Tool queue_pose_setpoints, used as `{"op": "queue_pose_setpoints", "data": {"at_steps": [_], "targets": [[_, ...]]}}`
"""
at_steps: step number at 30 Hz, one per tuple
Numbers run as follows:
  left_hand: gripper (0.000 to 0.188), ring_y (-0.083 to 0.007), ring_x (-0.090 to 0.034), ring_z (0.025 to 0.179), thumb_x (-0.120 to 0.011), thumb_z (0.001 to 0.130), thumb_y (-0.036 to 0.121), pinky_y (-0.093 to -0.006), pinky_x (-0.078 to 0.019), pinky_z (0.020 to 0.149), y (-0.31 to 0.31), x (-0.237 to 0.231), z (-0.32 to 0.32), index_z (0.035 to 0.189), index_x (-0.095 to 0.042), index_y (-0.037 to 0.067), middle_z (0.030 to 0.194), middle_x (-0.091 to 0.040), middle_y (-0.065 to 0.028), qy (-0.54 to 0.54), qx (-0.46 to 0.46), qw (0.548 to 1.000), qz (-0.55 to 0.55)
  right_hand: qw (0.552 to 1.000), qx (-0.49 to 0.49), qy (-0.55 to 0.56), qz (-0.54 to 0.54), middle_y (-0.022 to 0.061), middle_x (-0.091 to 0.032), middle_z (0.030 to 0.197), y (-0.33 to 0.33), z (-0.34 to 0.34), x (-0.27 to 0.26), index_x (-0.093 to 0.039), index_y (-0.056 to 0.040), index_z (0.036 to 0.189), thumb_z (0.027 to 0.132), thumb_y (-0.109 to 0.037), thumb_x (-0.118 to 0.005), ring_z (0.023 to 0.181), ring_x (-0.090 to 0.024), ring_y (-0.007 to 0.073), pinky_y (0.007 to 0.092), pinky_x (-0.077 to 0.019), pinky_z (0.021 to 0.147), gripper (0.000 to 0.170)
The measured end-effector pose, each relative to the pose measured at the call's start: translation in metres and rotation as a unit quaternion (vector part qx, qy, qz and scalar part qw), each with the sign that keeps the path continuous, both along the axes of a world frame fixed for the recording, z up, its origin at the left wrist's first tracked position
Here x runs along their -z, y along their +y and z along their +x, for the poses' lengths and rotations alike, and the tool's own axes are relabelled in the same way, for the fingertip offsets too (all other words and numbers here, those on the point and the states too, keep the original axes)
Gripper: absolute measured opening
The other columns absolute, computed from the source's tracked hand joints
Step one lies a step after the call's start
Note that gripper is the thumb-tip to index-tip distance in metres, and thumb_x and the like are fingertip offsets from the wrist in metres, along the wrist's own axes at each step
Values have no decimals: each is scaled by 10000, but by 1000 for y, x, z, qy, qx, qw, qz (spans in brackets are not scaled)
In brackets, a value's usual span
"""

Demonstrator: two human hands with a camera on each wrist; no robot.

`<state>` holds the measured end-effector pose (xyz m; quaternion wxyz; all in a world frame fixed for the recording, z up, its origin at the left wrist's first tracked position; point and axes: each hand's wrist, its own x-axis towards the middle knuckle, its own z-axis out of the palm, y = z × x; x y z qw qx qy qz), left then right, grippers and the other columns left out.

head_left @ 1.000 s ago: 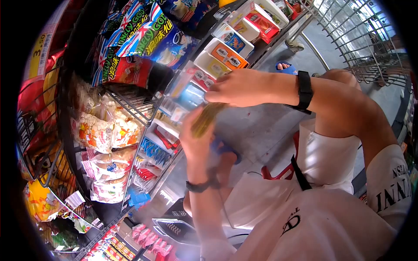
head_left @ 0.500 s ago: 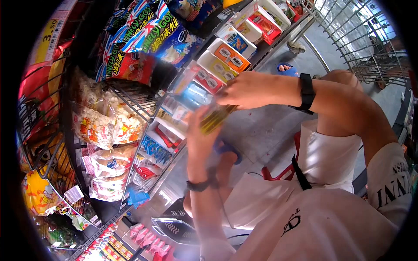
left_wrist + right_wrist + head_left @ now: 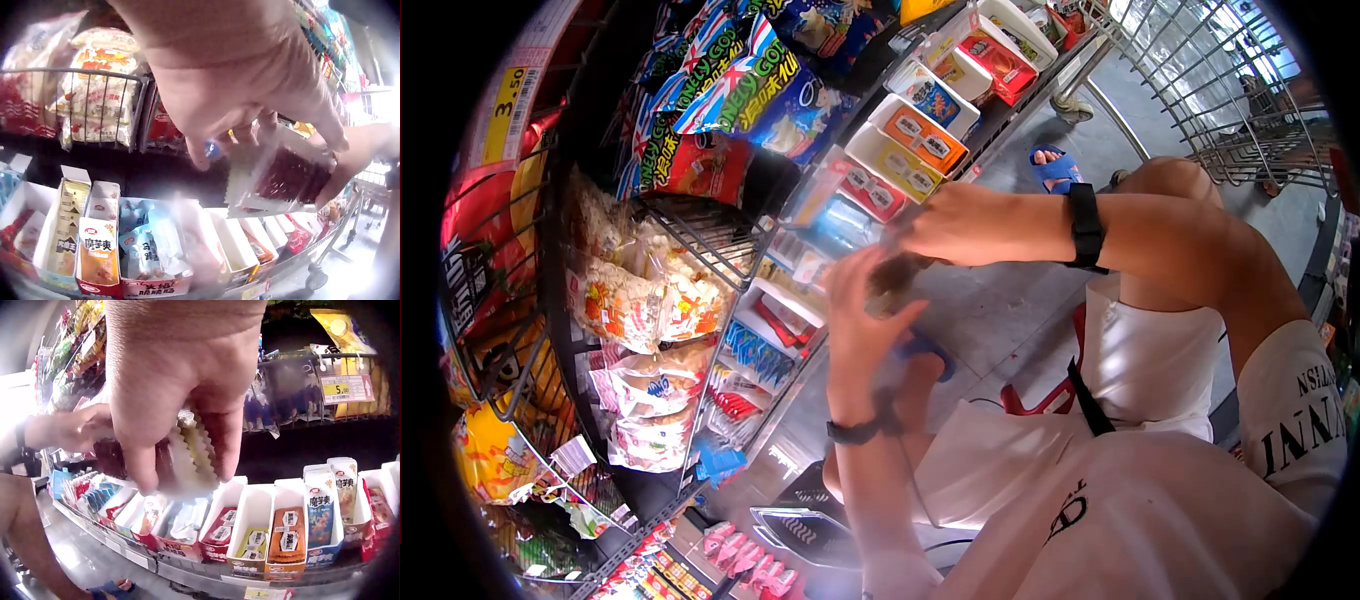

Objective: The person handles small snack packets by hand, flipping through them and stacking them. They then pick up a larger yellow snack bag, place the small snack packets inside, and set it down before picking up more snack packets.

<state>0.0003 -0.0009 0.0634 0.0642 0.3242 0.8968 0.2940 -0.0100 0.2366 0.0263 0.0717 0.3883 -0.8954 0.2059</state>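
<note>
1. Landmark: orange carton, in the row on the low shelf; places below are given from it, as the person faces the row.
2. Snack sachet, clear-edged, dark brown contents; held in the air, left of the orange carton and higher, on the person's side. More than one zigzag edge shows, so possibly several stacked; count cannot be told.
3. Long axis of the sachet: blurred; it appears to slant leftward from the orange carton's side, from the right fingertips toward the left palm.
4. Right hand, the nearer of the two to the orange carton; thumb and fingers pinch the sachet.
5. Left hand, farther left of the orange carton; thumb and fingers spread about the sachet's other end. Contact cannot be made out.
6. Between the sachet and the orange carton: the right hand itself; below it, olive carton immediately left of the landmark, then red carton.
7. Carton of pale-blue packets: left of the orange carton, beyond the red one.
8. Price tag: above the orange carton, slightly right, on a wire rack that limits headroom.
</note>
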Motion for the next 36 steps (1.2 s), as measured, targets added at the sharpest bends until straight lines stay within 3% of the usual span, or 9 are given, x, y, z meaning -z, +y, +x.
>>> {"op": "queue_pose_setpoints", "data": {"at_steps": [6, 11, 16, 21, 24, 26, 29, 35, 36], "targets": [[614, -282, -555, 1195, -833, 701, 121, -395, -412, 1030, 2, 11, -1, 1262, -590, 58, 1274, -608, -127, 2, -20, 999, 34, 997, -13, -8, 81, 83, -681, 708, -2, 5, -9, -652, -79, 815, 751, -151, -697, 714, -705, 265, 369, -540, 613, 106], [510, -324, -667, 947, -786, 793, 155, -390, -521, 853, 23, 3, 13, 1233, -556, 38, 1130, -659, -181, -212, -164, 963, 11, 996, -16, -13, 82, 85, -673, 682, -7, 9, -16, -645, -81, 805, 744, -130, -687, 684, -700, 268, 372, -530, 593, 88], [446, -327, -678, 901, -768, 820, 184, -391, -525, 819, 11, 25, 12, 1187, -562, 36, 1039, -671, -195, -147, -99, 983, -43, 997, -22, -47, 53, 104, -677, 703, -11, 3, -9, -635, -68, 827, 721, -141, -696, 685, -695, 298, 399, -534, 597, 143], [443, -303, -669, 964, -750, 839, 204, -383, -514, 843, 16, 19, 13, 1180, -554, 0, 1066, -669, -178, -263, -142, 953, -46, 988, 9, -147, 45, 144, -694, 828, 0, -11, -9, -550, -34, 1085, 716, -307, -805, 770, -708, 351, 438, -565, 666, 526], [395, -254, -663, 990, -712, 874, 173, -357, -516, 862, 3, 34, 13, 1191, -561, -10, 1133, -663, -125, -332, -169, 926, 56, 974, 28, -225, 6, 184, -688, 939, 11, -22, -15, -463, -6, 1232, 754, -404, -804, 887, -695, 383, 442, -560, 759, 709], [341, -205, -657, 1016, -658, 925, 153, -325, -520, 893, -5, 47, 14, 1221, -572, 8, 1181, -644, -78, -463, -248, 791, 314, 961, 72, -262, -55, 231, -672, 985, 14, -25, -10, -448, 14, 1269, 838, -492, -733, 936, -670, 408, 442, -535, 797, 723], [320, -191, -650, 1051, -616, 961, 146, -318, -524, 930, -2, 17, 14, 1256, -572, 31, 1178, -646, -70, -519, -315, 699, 378, 907, 158, -373, -116, 197, -682, 931, 7, -23, -23, -554, 24, 1166, 889, -552, -667, 841, -684, 344, 398, -524, 731, 649], [274, -202, -655, 1047, -607, 972, 177, -376, -528, 917, -9, 33, 14, 1218, -595, 55, 1153, -673, -59, -448, -224, 748, 436, 828, 71, -509, -227, 108, -673, 798, -8, -9, -19, -651, -10, 968, 987, -516, -526, 741, -665, 215, 361, -507, 684, 521], [276, -205, -656, 1041, -587, 985, 206, -382, -529, 900, -7, 36, 12, 1220, -598, 62, 1148, -676, -54, -496, -265, 684, 465, 830, 70, -501, -235, 81, -664, 781, -14, -12, -15, -661, -3, 923, 1003, -471, -527, 716, -646, 178, 331, -501, 662, 494]]}}
